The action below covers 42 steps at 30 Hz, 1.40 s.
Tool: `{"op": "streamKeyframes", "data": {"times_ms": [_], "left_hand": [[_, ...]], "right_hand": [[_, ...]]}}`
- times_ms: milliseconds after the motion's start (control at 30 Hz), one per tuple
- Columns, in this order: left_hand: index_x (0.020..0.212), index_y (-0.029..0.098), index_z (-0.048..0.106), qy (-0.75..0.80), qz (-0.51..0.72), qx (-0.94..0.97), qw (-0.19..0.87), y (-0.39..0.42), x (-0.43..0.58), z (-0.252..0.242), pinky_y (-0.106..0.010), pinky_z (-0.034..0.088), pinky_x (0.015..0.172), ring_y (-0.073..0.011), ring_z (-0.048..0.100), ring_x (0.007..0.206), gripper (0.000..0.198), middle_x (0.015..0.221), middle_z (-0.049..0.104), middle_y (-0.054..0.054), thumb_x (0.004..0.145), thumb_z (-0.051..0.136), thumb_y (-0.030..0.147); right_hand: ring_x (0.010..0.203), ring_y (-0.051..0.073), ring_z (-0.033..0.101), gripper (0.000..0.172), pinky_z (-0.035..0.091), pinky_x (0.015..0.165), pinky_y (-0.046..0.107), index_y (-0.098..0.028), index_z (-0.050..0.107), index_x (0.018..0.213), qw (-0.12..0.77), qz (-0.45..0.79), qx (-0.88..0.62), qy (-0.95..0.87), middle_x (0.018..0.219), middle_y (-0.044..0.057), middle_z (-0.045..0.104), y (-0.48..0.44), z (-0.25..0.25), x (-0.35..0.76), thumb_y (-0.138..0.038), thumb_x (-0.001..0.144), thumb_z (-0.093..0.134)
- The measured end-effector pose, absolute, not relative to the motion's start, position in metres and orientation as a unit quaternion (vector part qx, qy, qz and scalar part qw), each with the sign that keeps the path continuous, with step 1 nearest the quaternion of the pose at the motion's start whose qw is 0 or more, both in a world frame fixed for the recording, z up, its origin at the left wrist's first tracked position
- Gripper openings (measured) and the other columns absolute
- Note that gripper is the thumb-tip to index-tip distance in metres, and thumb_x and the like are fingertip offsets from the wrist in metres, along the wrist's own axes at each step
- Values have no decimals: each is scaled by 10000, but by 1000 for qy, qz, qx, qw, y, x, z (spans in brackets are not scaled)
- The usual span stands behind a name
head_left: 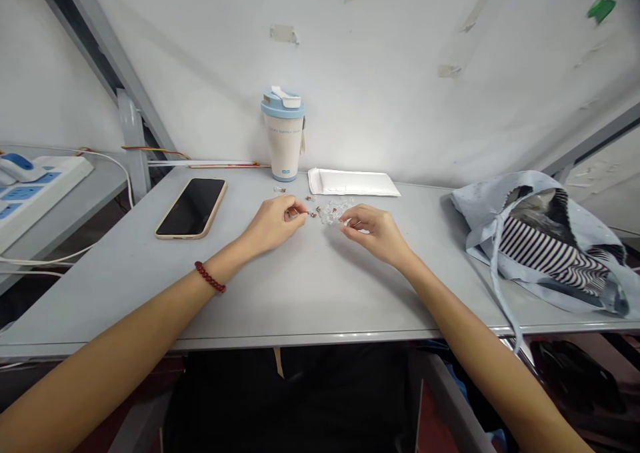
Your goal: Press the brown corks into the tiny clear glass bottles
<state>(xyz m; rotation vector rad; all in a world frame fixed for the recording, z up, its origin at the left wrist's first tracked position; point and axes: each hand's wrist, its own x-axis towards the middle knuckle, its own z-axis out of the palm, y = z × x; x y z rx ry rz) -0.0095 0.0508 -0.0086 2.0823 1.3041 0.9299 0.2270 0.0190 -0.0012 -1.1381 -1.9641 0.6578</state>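
A small heap of clear, shiny pieces [333, 211] lies on the grey table [310, 293], too small for me to tell their kind. Several tiny brown-and-clear bits [312, 213] are scattered to the left of the heap. My left hand [277, 223], with a dark red beaded bracelet [210, 277] at the wrist, is beside these bits, thumb and index finger closed in a pinch. From the right side of the heap, my right hand [373, 229] reaches in with curled fingers pinched at its edge. What either pinch holds is too small to make out.
Behind the hands stand a cream cup with a blue lid [284, 136] and a flat white packet [356, 183]. A phone [191, 207] lies left. On the right sits a pale blue bag [545, 239] with striped cloth inside. A power strip [40, 189] is far left.
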Motion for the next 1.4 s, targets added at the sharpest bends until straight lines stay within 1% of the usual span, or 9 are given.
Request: {"op": "streamKeyframes", "data": {"times_ms": [133,333,500,633,733,933,1133,1267,1400], "left_hand": [[838,156,676,411,400,698,430,31,8,-1,-311,508,715,-174,647,750,195,821,705,-45,758,675,334],[839,161,717,390,410,687,456,22,17,-6,-309,515,716,-174,659,773,180,834,727,-45,756,707,320],[766,154,721,414,380,643,520,24,15,-5,-312,507,683,-144,617,671,184,743,710,-33,692,793,307],[907,156,744,392,320,553,661,26,9,0,-346,522,825,-169,671,821,315,889,750,-63,642,858,283],[919,158,762,333,279,555,709,26,6,2,-339,500,905,-166,666,896,269,938,746,-66,700,827,301],[881,172,760,306,292,619,662,25,8,0,-337,506,854,-149,639,780,218,799,716,-30,766,753,356],[826,153,692,459,344,701,423,40,3,-5,-339,529,739,-178,636,719,289,755,690,-29,685,773,392],[994,133,641,520,358,665,400,55,-2,-10,-327,539,631,-161,631,607,410,774,689,-33,668,761,350],[1118,120,628,536,410,646,357,63,-4,-10,-344,556,716,-165,666,680,423,954,719,-92,717,675,245]], "right_hand": [[737,132,614,104,560,737,320,-199,696,888,406,316,-429,-743,954,48,658,14,-4,217,-273,819,669],[721,130,599,72,545,674,302,-197,697,890,402,249,-389,-791,918,54,655,12,-7,214,-208,845,642],[645,105,566,82,545,624,295,-200,682,897,415,144,-331,-836,935,58,646,13,-13,213,-180,872,607],[712,122,613,105,571,657,306,-205,692,928,433,143,-279,-845,971,69,663,9,-11,211,-172,890,600],[752,129,643,101,585,660,296,-208,721,922,452,190,-278,-826,971,64,685,4,-7,209,-185,886,629],[737,136,681,139,610,655,309,-224,755,960,439,327,-314,-776,1045,62,719,2,-6,207,-250,884,642],[959,214,672,265,591,771,381,-240,721,1096,390,163,-400,-813,1170,99,691,21,-18,214,-210,930,517],[1138,261,604,359,519,950,486,-233,690,1191,328,95,-395,-853,1273,108,655,38,-29,219,-136,941,452],[1103,268,587,391,504,947,497,-192,704,1179,273,71,-364,-888,1269,125,662,45,-34,218,-97,949,403]]}}
